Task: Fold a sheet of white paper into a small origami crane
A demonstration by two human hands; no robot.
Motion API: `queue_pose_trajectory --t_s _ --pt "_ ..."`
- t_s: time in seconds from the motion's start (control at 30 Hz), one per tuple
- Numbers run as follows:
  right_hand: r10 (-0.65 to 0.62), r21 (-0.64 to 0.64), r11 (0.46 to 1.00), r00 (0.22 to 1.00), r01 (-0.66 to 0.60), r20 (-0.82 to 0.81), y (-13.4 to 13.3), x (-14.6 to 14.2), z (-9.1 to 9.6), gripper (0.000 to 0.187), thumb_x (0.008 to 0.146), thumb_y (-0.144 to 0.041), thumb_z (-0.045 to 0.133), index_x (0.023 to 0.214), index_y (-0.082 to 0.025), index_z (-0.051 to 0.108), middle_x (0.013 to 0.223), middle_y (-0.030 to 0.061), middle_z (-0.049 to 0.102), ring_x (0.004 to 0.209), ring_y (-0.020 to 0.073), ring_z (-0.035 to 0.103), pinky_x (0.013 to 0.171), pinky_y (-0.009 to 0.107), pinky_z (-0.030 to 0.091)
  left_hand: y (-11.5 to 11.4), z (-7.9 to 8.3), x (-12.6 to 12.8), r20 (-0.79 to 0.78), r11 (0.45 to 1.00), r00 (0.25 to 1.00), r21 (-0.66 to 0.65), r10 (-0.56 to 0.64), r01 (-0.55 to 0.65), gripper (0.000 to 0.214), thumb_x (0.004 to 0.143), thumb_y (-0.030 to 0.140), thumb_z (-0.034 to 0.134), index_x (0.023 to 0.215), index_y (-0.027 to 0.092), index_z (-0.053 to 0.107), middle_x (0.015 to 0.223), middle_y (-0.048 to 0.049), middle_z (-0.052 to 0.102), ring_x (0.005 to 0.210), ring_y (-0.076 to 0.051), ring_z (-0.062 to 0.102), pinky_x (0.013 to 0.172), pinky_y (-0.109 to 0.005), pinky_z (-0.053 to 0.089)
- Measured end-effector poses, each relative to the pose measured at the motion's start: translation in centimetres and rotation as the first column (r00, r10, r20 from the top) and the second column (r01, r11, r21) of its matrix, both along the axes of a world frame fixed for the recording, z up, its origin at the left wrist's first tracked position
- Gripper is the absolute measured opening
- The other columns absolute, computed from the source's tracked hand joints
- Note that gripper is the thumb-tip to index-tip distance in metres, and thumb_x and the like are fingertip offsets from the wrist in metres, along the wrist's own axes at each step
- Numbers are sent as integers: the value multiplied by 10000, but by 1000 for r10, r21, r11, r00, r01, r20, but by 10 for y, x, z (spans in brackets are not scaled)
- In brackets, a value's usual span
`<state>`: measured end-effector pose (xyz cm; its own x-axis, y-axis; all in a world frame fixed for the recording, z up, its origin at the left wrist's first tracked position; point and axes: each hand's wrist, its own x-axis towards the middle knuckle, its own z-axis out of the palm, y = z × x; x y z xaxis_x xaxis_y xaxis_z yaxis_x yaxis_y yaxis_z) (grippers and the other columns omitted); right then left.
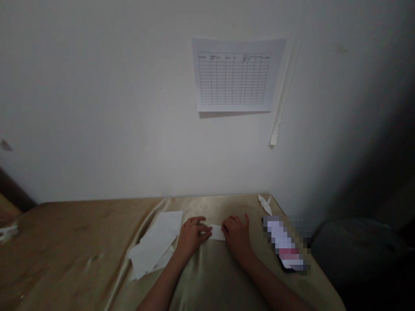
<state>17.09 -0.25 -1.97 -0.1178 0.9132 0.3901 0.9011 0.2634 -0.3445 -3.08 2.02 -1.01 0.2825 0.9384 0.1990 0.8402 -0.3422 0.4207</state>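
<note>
A small white piece of paper (217, 232), perhaps folded, lies on the cloth-covered surface between my two hands. My left hand (194, 233) has its thumb and forefinger closed on the paper's left end, its other fingers bent above. At the right end, the curled fingers of my right hand (237, 235) grip the paper, and the thumb side is partly hidden. Left of my left hand rests a loose stack of white paper sheets (157, 242), overlapping at angles.
A phone (283, 244) with a blurred-out screen lies on the right, with a small folded white paper (265, 204) beyond it. Shiny tan cloth (81, 246) covers the table. On the wall (97, 108) behind hang a printed table sheet (238, 75) and a white strip (282, 99).
</note>
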Motion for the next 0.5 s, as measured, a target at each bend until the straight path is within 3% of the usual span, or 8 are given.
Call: queue_pose_trajectory --t_s 0.5 --pt "-6 5 1000 1000 6 -30 -2 -1 4 191 955 -163 519 879 -248 673 967 13 735 1110 212 583 1183 592 38 5 5 -6 -6 998 999 -56 -39 39 229 761 380 781 990 378 802 1325 -6 669 1238 -280 560 1076 -425 423"
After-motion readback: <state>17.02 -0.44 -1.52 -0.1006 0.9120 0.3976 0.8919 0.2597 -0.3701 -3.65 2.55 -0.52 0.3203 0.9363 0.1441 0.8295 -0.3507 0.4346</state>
